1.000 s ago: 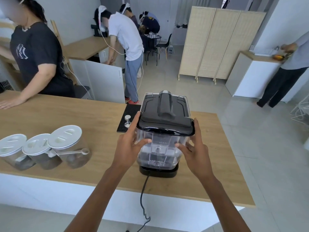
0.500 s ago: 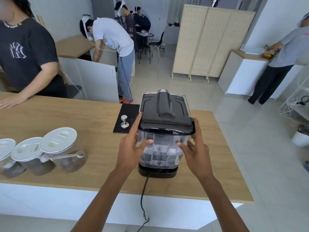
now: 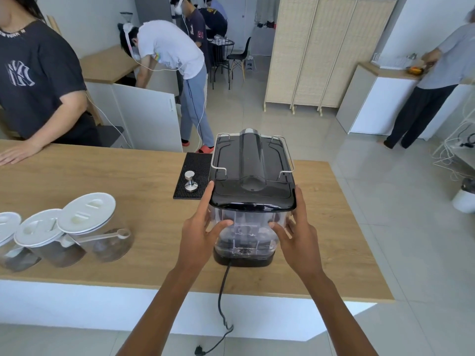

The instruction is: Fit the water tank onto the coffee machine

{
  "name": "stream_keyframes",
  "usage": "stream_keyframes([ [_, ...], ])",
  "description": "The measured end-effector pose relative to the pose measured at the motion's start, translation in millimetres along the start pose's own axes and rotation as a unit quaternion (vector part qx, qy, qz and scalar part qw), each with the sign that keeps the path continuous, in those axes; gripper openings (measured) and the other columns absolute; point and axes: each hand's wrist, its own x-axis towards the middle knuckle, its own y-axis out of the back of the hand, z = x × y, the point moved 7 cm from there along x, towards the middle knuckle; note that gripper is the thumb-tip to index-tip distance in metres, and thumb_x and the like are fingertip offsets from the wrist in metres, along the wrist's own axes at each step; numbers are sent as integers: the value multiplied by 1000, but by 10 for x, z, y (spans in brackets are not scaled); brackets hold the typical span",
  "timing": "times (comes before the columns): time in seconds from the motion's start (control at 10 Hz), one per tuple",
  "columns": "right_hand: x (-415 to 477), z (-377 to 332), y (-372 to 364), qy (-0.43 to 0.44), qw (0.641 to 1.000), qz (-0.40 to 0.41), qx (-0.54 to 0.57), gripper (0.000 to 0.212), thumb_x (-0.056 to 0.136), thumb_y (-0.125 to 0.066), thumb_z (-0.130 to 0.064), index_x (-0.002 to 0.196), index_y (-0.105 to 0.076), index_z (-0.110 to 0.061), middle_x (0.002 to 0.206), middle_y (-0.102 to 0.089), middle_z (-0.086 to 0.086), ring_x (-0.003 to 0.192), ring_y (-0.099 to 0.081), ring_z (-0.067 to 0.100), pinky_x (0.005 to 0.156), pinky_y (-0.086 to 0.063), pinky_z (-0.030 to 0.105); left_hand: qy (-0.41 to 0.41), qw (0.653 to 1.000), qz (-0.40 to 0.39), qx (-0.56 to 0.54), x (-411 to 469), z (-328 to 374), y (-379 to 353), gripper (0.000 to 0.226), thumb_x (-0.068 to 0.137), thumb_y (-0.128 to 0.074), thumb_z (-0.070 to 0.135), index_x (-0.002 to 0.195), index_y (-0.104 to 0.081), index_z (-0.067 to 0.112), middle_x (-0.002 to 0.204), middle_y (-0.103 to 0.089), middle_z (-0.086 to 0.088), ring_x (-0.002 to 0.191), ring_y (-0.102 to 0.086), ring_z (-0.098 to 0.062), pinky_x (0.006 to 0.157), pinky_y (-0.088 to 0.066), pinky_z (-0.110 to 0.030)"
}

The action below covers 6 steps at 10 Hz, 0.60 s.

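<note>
A black coffee machine (image 3: 252, 160) stands on the wooden counter (image 3: 128, 181) with its back toward me. The clear water tank (image 3: 248, 227) with a black lid sits upright against the machine's back, over the black base. My left hand (image 3: 200, 232) presses on the tank's left side, thumb across its front. My right hand (image 3: 298, 232) holds the tank's right side the same way. Both hands grip the tank between them.
A black power cord (image 3: 222, 299) hangs over the counter's near edge. A black mat (image 3: 195, 165) with a metal tamper (image 3: 190, 181) lies left of the machine. Three lidded jars (image 3: 90, 224) stand at the near left. A person's hand (image 3: 15, 152) rests on the far-left counter.
Both hands stay on the tank, which sits slightly lower on the base. My head has moved, so the view shifted and the machine sits further right in frame.
</note>
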Motion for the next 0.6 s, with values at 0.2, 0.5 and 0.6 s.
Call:
stream_keyframes([
  [0.2,-13,-1,7,-1,1000,14,-20,93,93,-66,-43,160,-1,-48,120,-59,25,105,-59,46,79,-54,58,-9,1000,-2,22,-47,38,-24,90,92,-69,42,159,-9,45,97,-49,4,75,-45,11,74,-41,-7],
  [0.5,-119,-7,116,8,998,35,-56,92,91,-61,-58,158,2,-51,145,-57,12,114,-67,26,92,-57,42,9,1000,0,25,-157,-25,1,94,92,-68,46,158,-1,48,117,-60,33,107,-53,20,100,-39,-7],
  [0.6,-231,154,117,-3,997,31,-67,88,92,-56,-62,161,-3,-44,156,-40,-9,125,-56,15,95,-51,35,28,996,-48,63,-287,-241,2,96,88,-64,59,159,1,46,134,-58,25,120,-56,-2,100,-45,-23],
])
